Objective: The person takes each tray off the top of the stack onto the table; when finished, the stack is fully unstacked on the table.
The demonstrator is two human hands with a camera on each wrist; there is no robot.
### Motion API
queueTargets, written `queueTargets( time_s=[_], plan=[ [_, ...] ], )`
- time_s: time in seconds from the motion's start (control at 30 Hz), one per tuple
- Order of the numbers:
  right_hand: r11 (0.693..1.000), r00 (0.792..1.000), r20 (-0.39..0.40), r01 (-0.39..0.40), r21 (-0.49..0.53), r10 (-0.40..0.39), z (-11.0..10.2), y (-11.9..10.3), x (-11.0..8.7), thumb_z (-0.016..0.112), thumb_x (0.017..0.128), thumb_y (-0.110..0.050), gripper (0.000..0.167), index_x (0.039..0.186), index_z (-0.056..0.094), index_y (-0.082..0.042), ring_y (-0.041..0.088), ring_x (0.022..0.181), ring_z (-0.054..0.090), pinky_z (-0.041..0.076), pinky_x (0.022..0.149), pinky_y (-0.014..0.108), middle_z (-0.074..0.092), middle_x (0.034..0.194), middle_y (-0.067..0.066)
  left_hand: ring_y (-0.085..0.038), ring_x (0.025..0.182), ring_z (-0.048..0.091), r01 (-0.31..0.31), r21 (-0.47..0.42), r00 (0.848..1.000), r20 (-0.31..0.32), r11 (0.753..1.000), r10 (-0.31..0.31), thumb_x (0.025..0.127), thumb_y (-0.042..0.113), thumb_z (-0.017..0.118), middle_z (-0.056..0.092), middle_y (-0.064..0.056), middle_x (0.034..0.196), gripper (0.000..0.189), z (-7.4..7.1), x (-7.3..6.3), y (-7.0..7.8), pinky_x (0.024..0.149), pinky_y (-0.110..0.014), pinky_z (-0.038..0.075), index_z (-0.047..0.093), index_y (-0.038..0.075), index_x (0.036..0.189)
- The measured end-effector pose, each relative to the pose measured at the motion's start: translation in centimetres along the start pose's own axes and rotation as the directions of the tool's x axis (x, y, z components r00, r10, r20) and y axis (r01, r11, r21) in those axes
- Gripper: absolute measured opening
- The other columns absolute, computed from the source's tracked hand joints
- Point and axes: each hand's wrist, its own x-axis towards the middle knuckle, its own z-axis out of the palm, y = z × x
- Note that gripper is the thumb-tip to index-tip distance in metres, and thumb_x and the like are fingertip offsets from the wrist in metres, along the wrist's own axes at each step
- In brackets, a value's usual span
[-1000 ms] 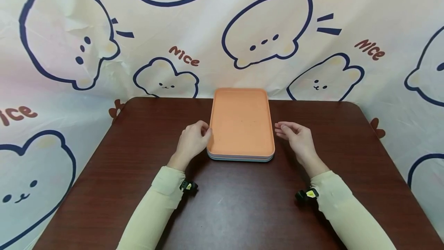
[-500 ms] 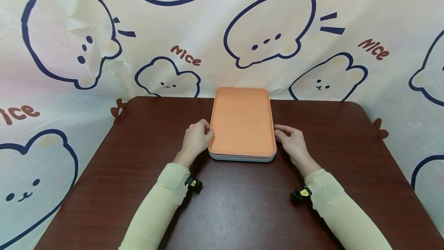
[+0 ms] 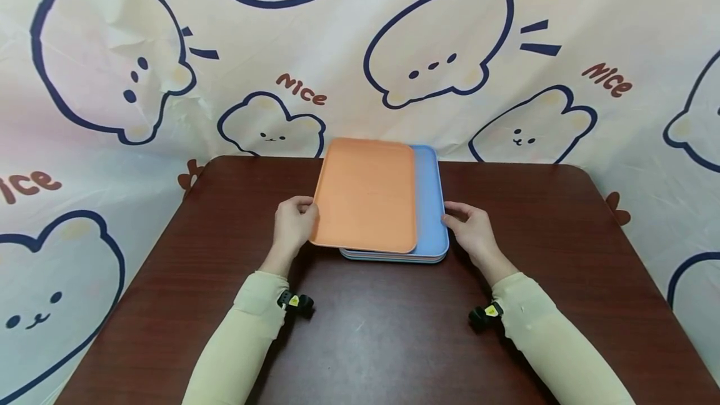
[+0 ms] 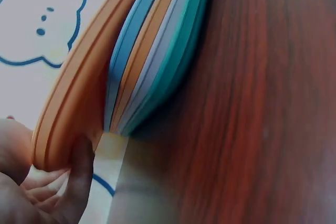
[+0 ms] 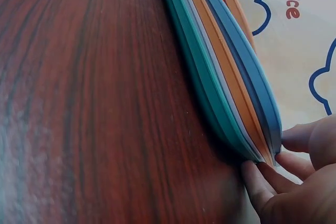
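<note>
Dark brown table (image 3: 360, 336), tray stack (image 3: 430, 205) on it

Blue tray (image 3: 430, 205) mostly hidden in head view (orange tray (image 3: 365, 199) above).

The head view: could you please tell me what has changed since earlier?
The top orange tray moved left, exposing part of the blue tray beneath. The left hand, gripping its edge, went with it. The right hand, apart from the stack at first, now touches it. The lower trays stayed put.
</note>
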Motion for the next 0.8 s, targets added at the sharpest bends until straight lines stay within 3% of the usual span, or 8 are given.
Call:
queueTargets(
  time_s=[0.17,0.27,0.53,0.8],
  plan=[
    [1.000,1.000,0.009,-0.001,0.002,0.001,0.0,0.0,-0.1,0.064,0.107,-0.012,0.043,0.149,0.064,-0.002,0.027,0.134,0.058,0.050,0.083,0.010,0.057,0.158,0.020,-0.036,0.086,0.074,-0.012,0.038,0.991,-0.130,0.999,0.017,0.102,0.012,0.059,0.079,-0.024,0.100,0.031,-1.3,0.2,-1.1,0.067,-0.028,0.050,0.079,-0.004,0.120],
    [1.000,1.000,0.014,0.001,0.006,-0.001,0.0,0.1,-0.1,0.064,0.108,-0.013,0.042,0.149,0.063,-0.002,0.028,0.133,0.060,0.052,0.084,0.011,0.057,0.157,0.021,-0.037,0.087,0.073,-0.011,0.044,0.984,-0.176,0.999,0.018,0.102,0.011,0.058,0.079,-0.024,0.099,0.030,-2.2,0.4,-1.8,0.069,-0.029,0.050,0.079,-0.004,0.117],
    [1.000,1.000,0.019,-0.006,0.001,0.006,-0.2,0.2,0.0,0.064,0.108,-0.014,0.043,0.149,0.064,-0.004,0.028,0.139,0.057,0.053,0.094,0.019,0.057,0.158,0.018,-0.026,0.084,0.066,0.048,0.017,0.979,-0.198,0.999,-0.044,0.100,0.008,0.057,0.076,-0.025,0.101,0.030,-5.7,1.2,-3.7,0.067,-0.022,0.047,0.078,-0.005,0.117],
    [1.000,0.999,0.029,-0.019,0.006,0.018,-0.2,0.1,0.0,0.064,0.109,-0.014,0.043,0.150,0.063,-0.005,0.027,0.134,0.061,0.054,0.092,0.017,0.058,0.157,0.018,-0.006,0.075,0.060,0.126,-0.010,0.970,-0.207,0.992,-0.125,0.102,0.009,0.059,0.076,-0.021,0.104,0.030,-9.8,1.9,-5.5,0.062,-0.017,0.048,0.077,-0.004,0.122]
  ],
)
